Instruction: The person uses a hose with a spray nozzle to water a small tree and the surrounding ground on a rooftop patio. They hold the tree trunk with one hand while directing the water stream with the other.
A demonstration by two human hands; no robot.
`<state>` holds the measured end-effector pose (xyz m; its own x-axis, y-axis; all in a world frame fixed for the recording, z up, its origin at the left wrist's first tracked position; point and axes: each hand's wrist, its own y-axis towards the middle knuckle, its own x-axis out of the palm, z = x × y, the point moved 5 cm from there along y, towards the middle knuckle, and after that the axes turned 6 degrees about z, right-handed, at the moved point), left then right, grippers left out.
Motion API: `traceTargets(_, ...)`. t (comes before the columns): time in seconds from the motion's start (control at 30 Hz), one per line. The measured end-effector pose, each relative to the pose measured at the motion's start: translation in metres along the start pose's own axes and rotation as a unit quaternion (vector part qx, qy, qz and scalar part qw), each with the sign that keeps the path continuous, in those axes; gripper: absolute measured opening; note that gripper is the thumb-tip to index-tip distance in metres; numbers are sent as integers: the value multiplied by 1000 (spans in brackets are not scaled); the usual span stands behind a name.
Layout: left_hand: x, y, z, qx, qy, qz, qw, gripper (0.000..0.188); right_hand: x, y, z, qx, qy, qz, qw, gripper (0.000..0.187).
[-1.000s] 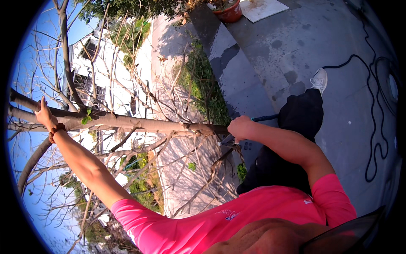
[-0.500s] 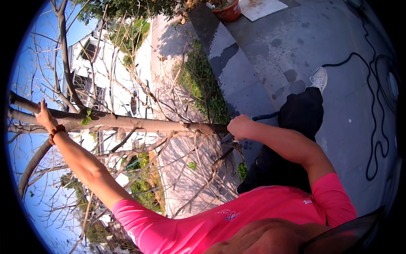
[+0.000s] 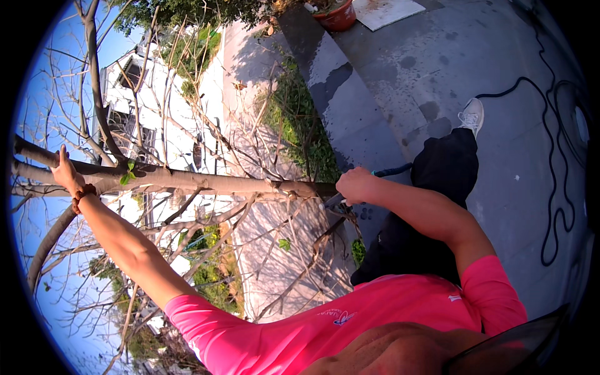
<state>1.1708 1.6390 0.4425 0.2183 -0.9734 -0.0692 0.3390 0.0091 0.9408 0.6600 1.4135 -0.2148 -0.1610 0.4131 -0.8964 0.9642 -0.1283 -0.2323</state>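
Observation:
My left hand [image 3: 65, 172], with a brown bead bracelet on its wrist, is closed round a thick branch at the far left, where the tree trunk [image 3: 212, 182] forks. The smooth trunk runs across the view toward my other hand. My right hand [image 3: 355, 185] is a fist near the trunk's lower end, beside the ledge. It grips a dark, hose-like piece [image 3: 394, 170] with a teal band, which sticks out behind the fist. A short grey part [image 3: 334, 201] shows at the front of that fist. The fingers hide the middle, so I cannot tell its exact kind.
Bare twigs with a few green leaves [image 3: 284, 244] spread round the trunk. A grey ledge [image 3: 350, 100] borders the wet-spotted floor. A black hose [image 3: 550, 119] loops at the right. A red-brown pot [image 3: 337, 17] and a white board [image 3: 384, 11] lie beyond.
The grey part at my right fist shows a slightly different tilt, and the dark piece behind the fist has shifted a little. My left hand keeps its hold on the branch.

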Motion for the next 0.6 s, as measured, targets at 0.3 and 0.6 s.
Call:
traceTargets(0.3,1,7,-7,-7,-29,-7,1000,52,-16,8,13,57,25,168,984,15)
traceTargets(0.6,0,1,-1,-2,-28,-13,1000,50,7,0,-3,-11,-34,-12,999,12)
